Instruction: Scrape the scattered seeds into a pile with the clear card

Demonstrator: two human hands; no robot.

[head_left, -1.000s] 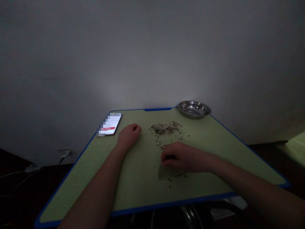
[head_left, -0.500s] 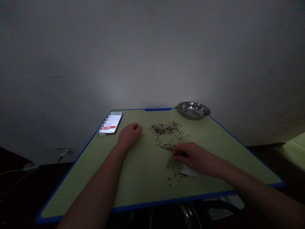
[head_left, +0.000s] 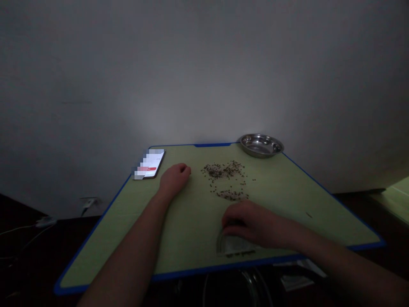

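Note:
My right hand (head_left: 246,221) is closed on a clear flat plastic piece (head_left: 234,244), which has a curved line in it and resembles a protractor. Its lower edge sits against a short row of small dark grains (head_left: 241,254) close to the table's front edge. Beyond that hand lies a small patch of dark and pale grains (head_left: 232,195), and farther back a larger scattered pile (head_left: 220,170). My left hand (head_left: 175,177) rests on the table left of the larger pile, its fingers curled in; whether anything is inside them is hidden.
A shiny metal bowl (head_left: 262,147) stands at the back right corner of the blue-edged table (head_left: 188,238). On the left lies a phone (head_left: 150,164) with a lit screen. A wall (head_left: 204,85) rises behind the table. A small dark sliver (head_left: 309,215) lies to the right.
My right hand has drawn the plastic piece toward me, and the loose grains near the front now lie in a row at its edge. My left hand has stayed in place.

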